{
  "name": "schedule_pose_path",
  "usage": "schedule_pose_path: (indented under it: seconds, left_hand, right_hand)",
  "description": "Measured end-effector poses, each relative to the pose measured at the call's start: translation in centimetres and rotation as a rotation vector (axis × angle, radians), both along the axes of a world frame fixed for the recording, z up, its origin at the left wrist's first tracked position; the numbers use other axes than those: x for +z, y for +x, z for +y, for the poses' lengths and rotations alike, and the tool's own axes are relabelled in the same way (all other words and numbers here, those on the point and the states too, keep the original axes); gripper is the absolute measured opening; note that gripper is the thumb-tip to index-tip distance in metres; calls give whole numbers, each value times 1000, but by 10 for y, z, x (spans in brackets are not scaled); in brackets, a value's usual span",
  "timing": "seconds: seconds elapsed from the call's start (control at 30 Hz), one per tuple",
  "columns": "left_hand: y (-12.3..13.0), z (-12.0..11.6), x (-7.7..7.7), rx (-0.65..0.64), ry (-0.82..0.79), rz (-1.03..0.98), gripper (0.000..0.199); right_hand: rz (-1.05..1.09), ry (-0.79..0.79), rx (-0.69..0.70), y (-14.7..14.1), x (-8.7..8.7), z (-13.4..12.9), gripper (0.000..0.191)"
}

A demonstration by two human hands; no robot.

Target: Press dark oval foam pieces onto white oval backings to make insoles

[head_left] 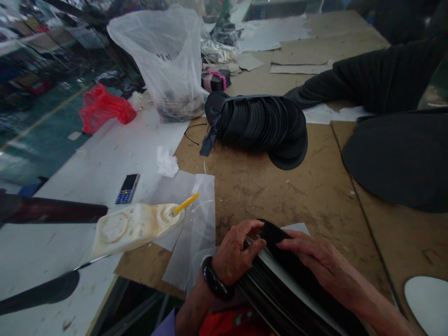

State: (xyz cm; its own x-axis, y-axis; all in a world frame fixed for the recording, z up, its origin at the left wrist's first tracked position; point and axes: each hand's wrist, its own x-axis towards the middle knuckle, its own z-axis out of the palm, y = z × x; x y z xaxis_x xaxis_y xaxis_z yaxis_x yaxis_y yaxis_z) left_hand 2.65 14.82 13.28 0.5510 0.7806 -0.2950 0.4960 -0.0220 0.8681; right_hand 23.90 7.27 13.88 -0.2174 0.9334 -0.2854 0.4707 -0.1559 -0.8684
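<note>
At the bottom, a thick stack of black curved flat pieces (280, 280) stands on edge in front of me, with a pale strip showing between the pieces. My left hand (236, 254), wearing a black bangle (214, 279), is closed around the far end of the stack, thumb and fingers on its edges. Against the right side of the outermost black piece lies my right hand (317, 259), fingers bent over its edge; the thumb is hidden. White sheets (206, 224) lie left of my left hand.
A glue-stained plastic bottle (129, 228) with a yellow brush (187, 203) lies left, near a phone (128, 189). Beyond are crumpled tissue (167, 162), a tied bundle of black pieces (255, 123), a translucent bag (161, 60) and a red bag (105, 108). Black pieces (399, 158) lie right.
</note>
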Motion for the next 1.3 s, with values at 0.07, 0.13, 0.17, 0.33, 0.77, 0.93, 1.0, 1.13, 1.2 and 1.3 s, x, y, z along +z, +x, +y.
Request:
schedule_pose_path:
  seconds: [0.07, 0.13, 0.17, 0.33, 0.77, 0.93, 1.0, 1.13, 1.2, 1.3]
  left_hand:
    - [-11, -5, 0, 17, 43, 37, 31]
    - [-20, -9, -1, 53, 39, 61, 30]
    - [-23, -10, -2, 62, 21, 56, 30]
    - [-28, -10, -11, 87, -6, -72, 30]
    - [-33, -9, -18, 64, -62, -172, 26]
    - [-31, -6, -12, 71, -81, -105, 21]
    - [-30, -6, -11, 70, -71, -106, 20]
    - [-30, -4, -11, 40, -39, -129, 18]
    - [-29, -1, -10, 16, -35, -121, 17]
    - [-26, 1, -7, 5, -5, -109, 15]
  right_hand:
    - [-30, -85, 13, -2, 4, -6, 32]
    - [-75, -167, -3, -7, 10, -12, 42]
    - [-94, -191, -14, -10, 12, -14, 48]
    - [-82, -197, 0, -19, 17, -14, 43]
    - [-48, -151, 23, -3, 11, -9, 34]
    - [-67, -164, -11, -6, 12, -10, 38]
    - [-79, -160, -31, -7, 13, -10, 37]
    - [-84, -127, -68, -7, 14, -9, 31]
    - [-86, -105, -70, -7, 15, -8, 29]
    - [-88, -93, -46, -9, 17, -7, 27]
